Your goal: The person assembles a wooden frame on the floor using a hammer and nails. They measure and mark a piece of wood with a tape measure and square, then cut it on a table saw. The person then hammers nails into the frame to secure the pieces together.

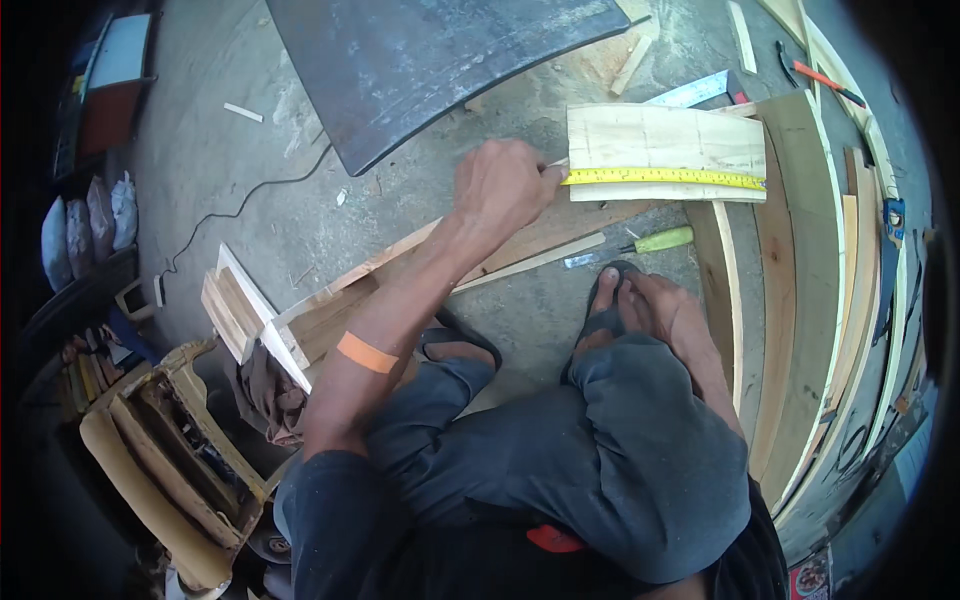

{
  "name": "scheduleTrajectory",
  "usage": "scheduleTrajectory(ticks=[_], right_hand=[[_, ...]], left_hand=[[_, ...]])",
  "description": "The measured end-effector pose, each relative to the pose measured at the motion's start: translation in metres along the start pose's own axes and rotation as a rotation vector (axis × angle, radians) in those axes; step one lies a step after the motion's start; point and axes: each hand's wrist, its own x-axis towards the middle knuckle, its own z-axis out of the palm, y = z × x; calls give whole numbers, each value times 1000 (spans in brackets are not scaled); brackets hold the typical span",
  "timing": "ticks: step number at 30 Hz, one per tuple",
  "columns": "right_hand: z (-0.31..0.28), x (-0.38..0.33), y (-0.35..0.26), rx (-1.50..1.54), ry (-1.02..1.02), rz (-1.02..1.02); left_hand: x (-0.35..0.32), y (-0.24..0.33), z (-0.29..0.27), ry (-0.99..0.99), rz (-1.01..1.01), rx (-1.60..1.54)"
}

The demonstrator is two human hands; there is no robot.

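Note:
My left hand (508,185) is closed at the left end of a yellow tape measure (665,178), pinching it near the board's edge. Whether the tape's case is inside that hand is hidden. The blade runs along the lower part of a pale wooden board (665,135) with faint cross lines, up to its right edge. My right hand (665,300) hangs low by my right foot, beside my knee; its fingers are mostly hidden. A chisel with a green handle (664,240) lies on the floor just above it.
Long planks (815,220) stand along the right. A square (695,92), an orange-handled hammer (830,85) and a blue-handled saw (893,220) lie beyond. A large dark panel (430,65) lies ahead. A wooden frame (225,315) and a tan-edged wooden piece (150,490) are at left.

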Motion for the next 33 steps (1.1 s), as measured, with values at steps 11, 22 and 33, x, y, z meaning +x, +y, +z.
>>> scheduleTrajectory(ticks=[11, 22, 33], right_hand=[[16, 22, 15, -40, -250, -10], [61, 42, 3, -71, -395, 122], [54, -16, -6, 19, -136, 309]], left_hand=[[15, -9, 50, 282, 38, -291], [33, -6, 88, 530, 96, -309], [-42, -11, 5, 373, 596, -323]])
